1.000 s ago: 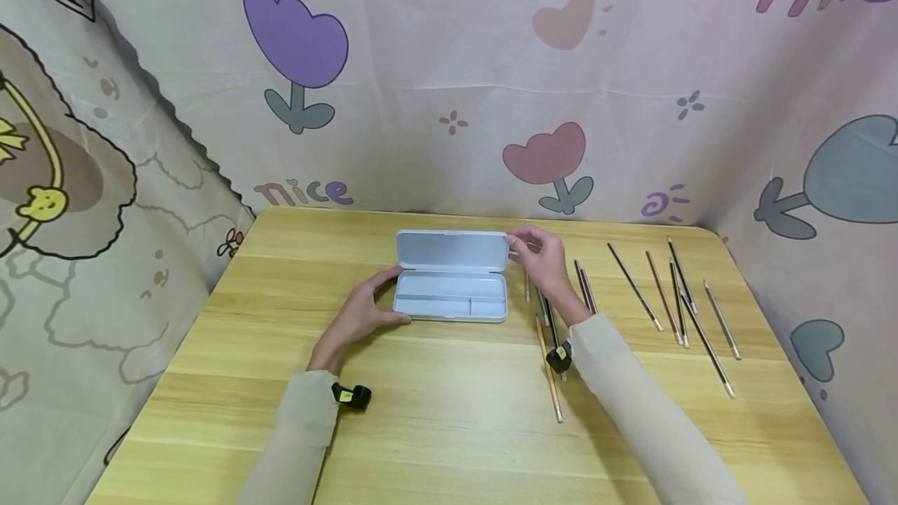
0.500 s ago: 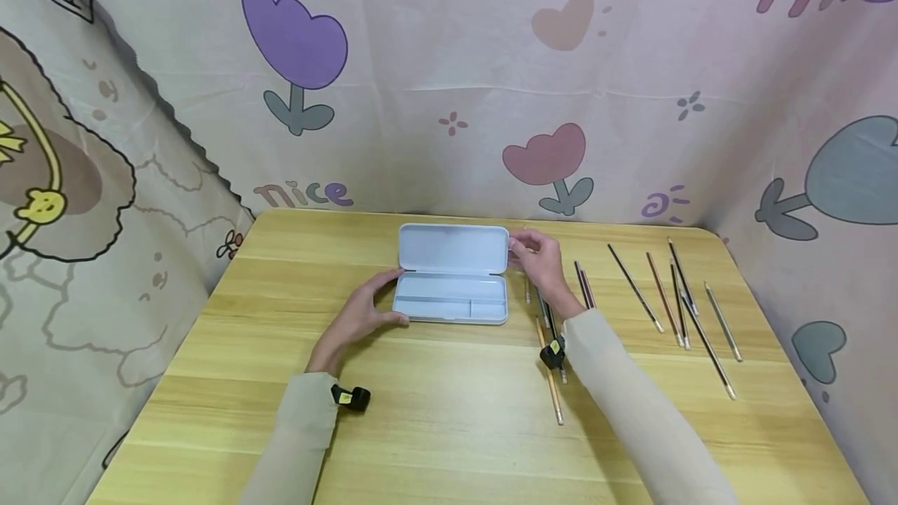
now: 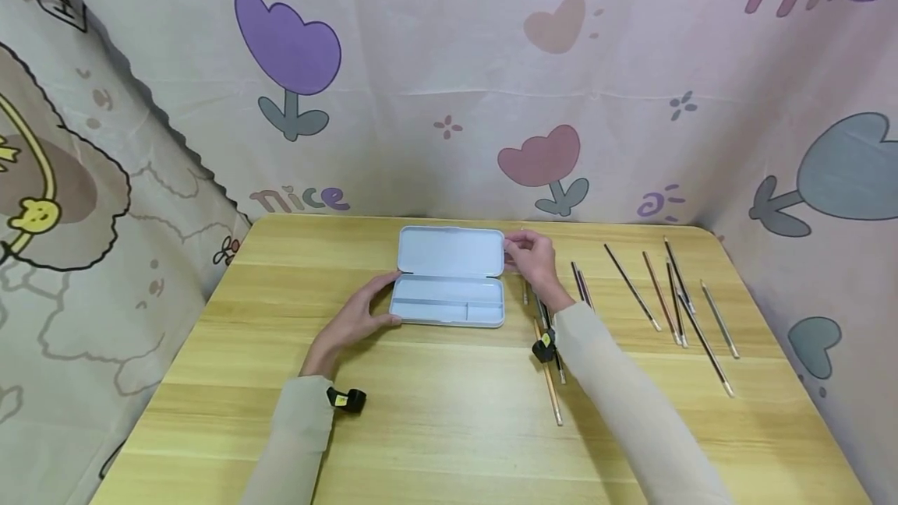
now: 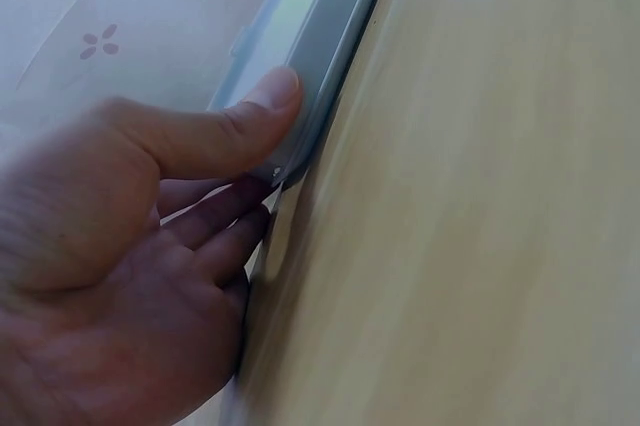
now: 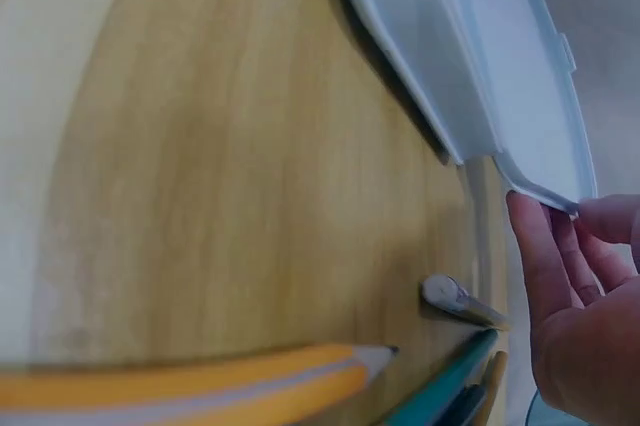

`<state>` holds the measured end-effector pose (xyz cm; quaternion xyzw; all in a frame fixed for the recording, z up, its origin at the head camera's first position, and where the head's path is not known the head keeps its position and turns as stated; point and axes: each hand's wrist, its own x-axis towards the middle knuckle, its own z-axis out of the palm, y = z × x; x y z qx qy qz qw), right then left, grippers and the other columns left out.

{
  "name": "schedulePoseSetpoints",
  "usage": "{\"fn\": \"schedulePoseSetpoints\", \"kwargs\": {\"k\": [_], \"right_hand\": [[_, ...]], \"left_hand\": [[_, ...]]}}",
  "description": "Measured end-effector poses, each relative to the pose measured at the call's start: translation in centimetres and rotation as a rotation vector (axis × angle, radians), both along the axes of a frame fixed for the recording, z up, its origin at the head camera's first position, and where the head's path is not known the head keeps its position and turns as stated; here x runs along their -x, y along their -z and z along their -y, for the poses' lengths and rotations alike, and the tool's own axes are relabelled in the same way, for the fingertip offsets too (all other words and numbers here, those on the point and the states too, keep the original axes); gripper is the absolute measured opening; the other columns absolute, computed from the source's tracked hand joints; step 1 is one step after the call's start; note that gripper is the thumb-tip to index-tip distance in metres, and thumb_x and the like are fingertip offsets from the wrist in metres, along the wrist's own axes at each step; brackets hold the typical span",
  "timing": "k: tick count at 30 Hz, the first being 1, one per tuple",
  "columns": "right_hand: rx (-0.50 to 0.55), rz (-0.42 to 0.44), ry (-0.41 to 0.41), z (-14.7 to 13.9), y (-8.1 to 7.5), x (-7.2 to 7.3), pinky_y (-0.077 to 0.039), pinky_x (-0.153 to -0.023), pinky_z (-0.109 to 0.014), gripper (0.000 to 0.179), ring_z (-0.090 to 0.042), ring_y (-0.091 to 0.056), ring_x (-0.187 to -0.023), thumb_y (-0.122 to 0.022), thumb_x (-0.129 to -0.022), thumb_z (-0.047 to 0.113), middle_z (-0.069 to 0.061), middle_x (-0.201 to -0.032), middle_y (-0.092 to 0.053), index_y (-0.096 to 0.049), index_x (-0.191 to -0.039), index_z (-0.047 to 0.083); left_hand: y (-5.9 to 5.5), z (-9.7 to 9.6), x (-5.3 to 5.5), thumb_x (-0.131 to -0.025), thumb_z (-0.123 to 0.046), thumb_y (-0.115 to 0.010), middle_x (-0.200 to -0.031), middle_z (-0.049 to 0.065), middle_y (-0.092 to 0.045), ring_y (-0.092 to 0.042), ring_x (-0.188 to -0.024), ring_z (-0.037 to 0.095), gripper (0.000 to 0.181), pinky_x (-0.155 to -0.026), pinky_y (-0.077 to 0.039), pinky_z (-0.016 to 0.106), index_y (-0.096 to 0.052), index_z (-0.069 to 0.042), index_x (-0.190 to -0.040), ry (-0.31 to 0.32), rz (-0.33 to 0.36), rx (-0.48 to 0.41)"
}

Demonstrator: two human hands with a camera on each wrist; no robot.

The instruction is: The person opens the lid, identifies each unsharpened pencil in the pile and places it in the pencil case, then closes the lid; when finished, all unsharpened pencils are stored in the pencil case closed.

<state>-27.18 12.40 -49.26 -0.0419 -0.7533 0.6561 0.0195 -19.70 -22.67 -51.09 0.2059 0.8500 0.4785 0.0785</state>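
A light blue pencil case (image 3: pixel 447 314) lies with its lid raised near the back of the table, its compartments bare. My left hand (image 3: pixel 354 316) holds the left end of its base, thumb at the front corner and fingers round behind. In the left wrist view, the thumb of that hand (image 4: pixel 120 216) presses the case's side (image 4: pixel 335 56). At the upper right, my right hand (image 3: pixel 535 262) pinches the edge of the lid (image 3: pixel 451 250). The right wrist view shows that hand (image 5: pixel 590 316) with thumb and fingers on the lid's corner (image 5: pixel 530 96).
Several pencils lie right of the case, some partly under the right forearm, among them a yellow pencil (image 3: pixel 551 388). Farther right, more pencils are spread out, such as a dark pencil (image 3: pixel 631 287) and a grey-green pencil (image 3: pixel 719 319). A patterned cloth (image 3: pixel 421 84) hangs behind the table.
The lid has swung farther back in my right hand, so more of its inside shows. My left hand has stayed on the base. The head view has shifted slightly.
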Motion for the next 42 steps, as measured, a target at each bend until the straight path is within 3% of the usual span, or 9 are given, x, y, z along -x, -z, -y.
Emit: {"fn": "schedulePoseSetpoints", "kwargs": {"k": [11,17,32,36,42], "right_hand": [[-0.126,0.041,0.012,0.3,0.3,0.4,-0.064,-0.073,-0.031,0.019,-0.029,-0.071,-0.092,-0.067,-0.1,0.01,-0.017,-0.105,-0.069,-0.072,-0.115,0.0],[-0.139,0.053,0.019,0.3,0.3,0.4,-0.064,-0.072,-0.03,0.018,-0.03,-0.071,-0.092,-0.068,-0.099,0.01,-0.017,-0.105,-0.07,-0.073,-0.113,0.001],[-0.008,-0.04,-0.046,-0.4,0.0,-0.5,-0.064,-0.079,-0.043,0.023,-0.038,-0.071,-0.094,-0.066,-0.1,0.009,-0.023,-0.108,-0.068,-0.068,-0.117,-0.006],[0.025,-0.055,-0.058,-1.2,-0.6,-1.2,-0.062,-0.084,-0.046,0.028,-0.046,-0.069,-0.102,-0.065,-0.101,0.009,-0.03,-0.115,-0.066,-0.065,-0.122,-0.009],[0.074,-0.065,-0.043,-3.0,-2.1,-2.8,-0.058,-0.093,-0.05,0.033,-0.044,-0.066,-0.11,-0.064,-0.102,0.014,-0.033,-0.125,-0.063,-0.064,-0.128,-0.007]], "left_hand": [[0.2,-0.1,-0.1,-0.087,-0.009,-0.082,-0.16,0.022,-0.037,-0.029,-0.149,0.043,0.081,-0.122,-0.021,0.061,-0.04,-0.002,-0.155,-0.015,-0.011,0.011],[0.2,-0.1,-0.2,-0.086,-0.012,-0.083,-0.16,0.022,-0.037,-0.029,-0.149,0.044,0.082,-0.121,-0.02,0.062,-0.041,-0.003,-0.155,-0.03,-0.012,0.014],[0.3,-0.2,-0.2,-0.085,-0.013,-0.084,-0.16,0.022,-0.038,-0.029,-0.148,0.045,0.083,-0.121,-0.02,0.063,-0.041,-0.004,-0.155,-0.029,-0.013,0.025],[0.2,-0.2,-0.3,-0.084,-0.01,-0.084,-0.159,0.023,-0.039,-0.03,-0.148,0.045,0.082,-0.121,-0.021,0.063,-0.042,-0.004,-0.154,-0.024,-0.011,0.008],[0.4,-0.4,-0.4,-0.084,0.0,-0.081,-0.158,0.027,-0.038,-0.029,-0.147,0.048,0.081,-0.12,-0.02,0.065,-0.04,0.003,-0.154,-0.043,-0.02,0.003]]}}
